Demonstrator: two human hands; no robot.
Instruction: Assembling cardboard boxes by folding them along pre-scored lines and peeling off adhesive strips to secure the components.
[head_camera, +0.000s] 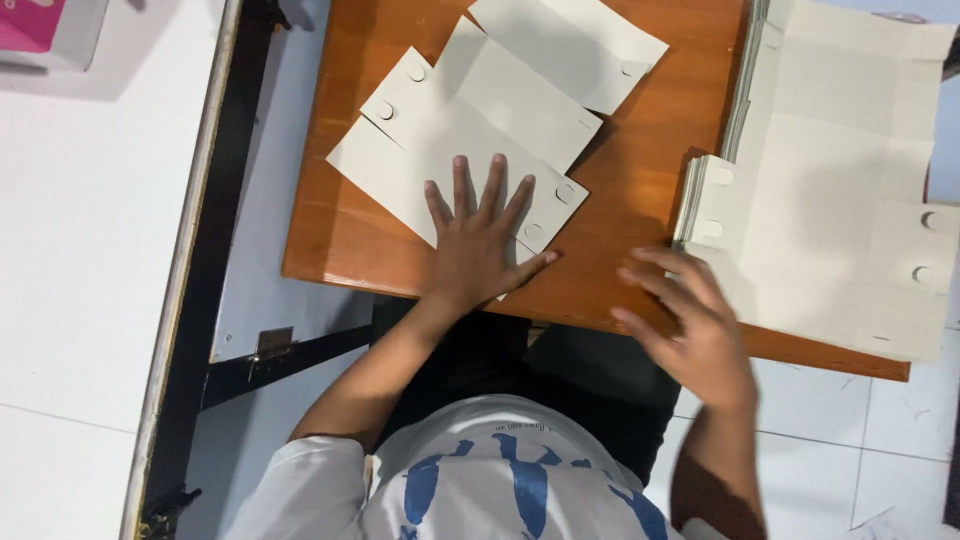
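My left hand (478, 245) lies flat, fingers spread, pressing on a pale grey flat cardboard blank (440, 140) with round notches that rests on the wooden table (640, 170). My right hand (690, 320) hovers with fingers apart at the near-left corner of a thick stack of the same flat cardboard blanks (830, 200) on the right side of the table; it holds nothing. Another blank (570, 40) lies partly under and behind the first one, towards the table's far edge.
The table's near edge runs just in front of both hands. A black metal frame (200, 250) and a white surface (80, 250) lie to the left. A pink and white box (50, 30) sits at the top left. White floor tiles (860, 430) show at the lower right.
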